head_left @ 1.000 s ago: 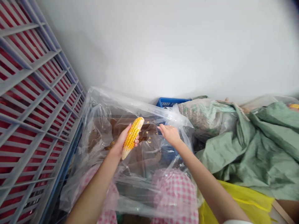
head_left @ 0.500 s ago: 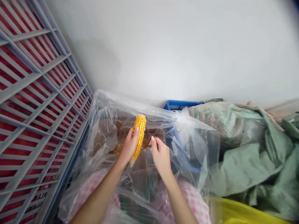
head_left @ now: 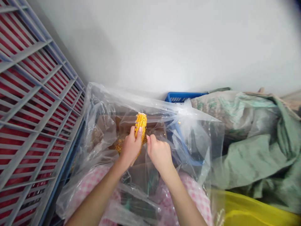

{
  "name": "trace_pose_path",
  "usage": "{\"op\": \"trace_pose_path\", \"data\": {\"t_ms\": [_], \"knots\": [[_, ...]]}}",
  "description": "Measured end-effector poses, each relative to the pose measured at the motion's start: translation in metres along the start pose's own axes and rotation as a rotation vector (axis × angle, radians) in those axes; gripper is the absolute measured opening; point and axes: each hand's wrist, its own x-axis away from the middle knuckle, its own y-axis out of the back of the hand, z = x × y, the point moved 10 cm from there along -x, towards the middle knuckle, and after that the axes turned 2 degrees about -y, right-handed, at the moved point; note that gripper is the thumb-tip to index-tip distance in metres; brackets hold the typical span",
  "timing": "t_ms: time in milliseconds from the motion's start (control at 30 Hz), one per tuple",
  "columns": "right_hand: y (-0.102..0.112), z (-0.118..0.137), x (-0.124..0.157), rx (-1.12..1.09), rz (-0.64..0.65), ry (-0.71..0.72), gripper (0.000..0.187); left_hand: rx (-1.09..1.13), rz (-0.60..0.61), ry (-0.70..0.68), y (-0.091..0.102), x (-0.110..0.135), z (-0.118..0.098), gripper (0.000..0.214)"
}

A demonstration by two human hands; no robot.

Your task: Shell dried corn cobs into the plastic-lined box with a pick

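Note:
My left hand (head_left: pixel 130 149) is wrapped round a yellow corn cob (head_left: pixel 140 123), held upright over a box lined with clear plastic sheet (head_left: pixel 103 106). My right hand (head_left: pixel 158 153) is closed beside it, thumb and fingertips pressed against the cob's right side. Loose yellow kernels (head_left: pixel 119 145) lie in the box below the cob. Both forearms reach in from the bottom edge over pink checked fabric (head_left: pixel 195 197).
A grey and red slatted rack (head_left: pixel 30 103) stands at the left. A blue plastic basket (head_left: pixel 182 96) sits behind the box against a white wall. Green woven sacks (head_left: pixel 249 141) pile up at the right, above a yellow bag (head_left: pixel 254 213).
My right hand has come back from the plastic at the right and now presses on the cob. The left hand has turned the cob more upright.

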Motion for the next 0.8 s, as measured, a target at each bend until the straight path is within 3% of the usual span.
{"op": "trace_pose_path", "data": {"t_ms": [267,333,433,567,700,800], "knots": [[-0.029,-0.004,-0.004,-0.019,0.000,0.002,0.034,0.215,0.016,0.100,-0.019,-0.002,0.020,0.029],[-0.034,-0.006,-0.005,-0.008,0.006,0.028,0.036,0.351,0.110,0.223,-0.027,-0.003,0.034,0.033],[-0.039,-0.012,-0.006,-0.001,0.005,0.057,0.040,0.533,0.345,0.489,-0.041,0.004,0.051,0.043],[-0.026,-0.023,-0.007,-0.018,-0.051,0.084,0.045,0.755,0.613,0.654,-0.043,0.015,0.043,0.050],[-0.008,-0.037,-0.008,-0.150,-0.043,0.055,0.043,0.863,0.745,0.654,-0.044,0.023,0.028,0.051],[-0.008,-0.051,-0.009,-0.432,0.039,-0.063,0.042,0.735,0.611,0.533,-0.041,0.014,0.036,0.050]]}}
